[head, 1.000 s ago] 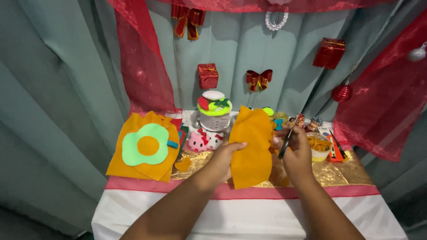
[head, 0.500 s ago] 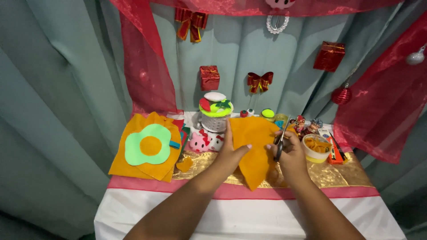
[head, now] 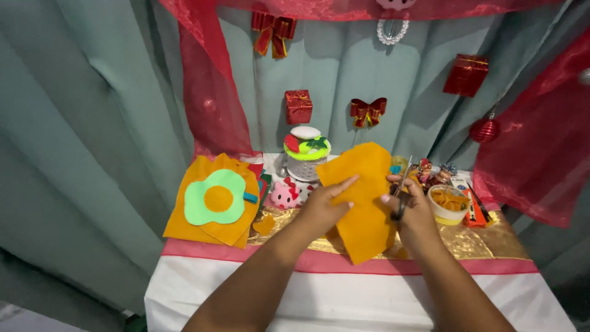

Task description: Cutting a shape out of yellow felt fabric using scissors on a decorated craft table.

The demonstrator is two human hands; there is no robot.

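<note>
Your left hand (head: 322, 209) grips the orange felt sheet (head: 362, 203) — your right hand (head: 413, 212), just beside it, clasps black-handled scissors (head: 401, 193) at its edge.

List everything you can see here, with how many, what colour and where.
Felt sheet: one, orange, held up over the table's middle.
Scissors: one pair, dark handles, at the sheet's right edge.
Felt stack: one pile, orange, topped by a green flower shape with an orange centre, table left.
Small basket: one, white, green and red pieces on top, table back.
Bowl: one, white and yellow, table right.
Gift box ornaments: two, red, on the curtain.
Bows: two, red, on the curtain.
Table: one, gold top, pink and white front.
Left hand: holds the sheet.
Right hand: holds the scissors.
</note>
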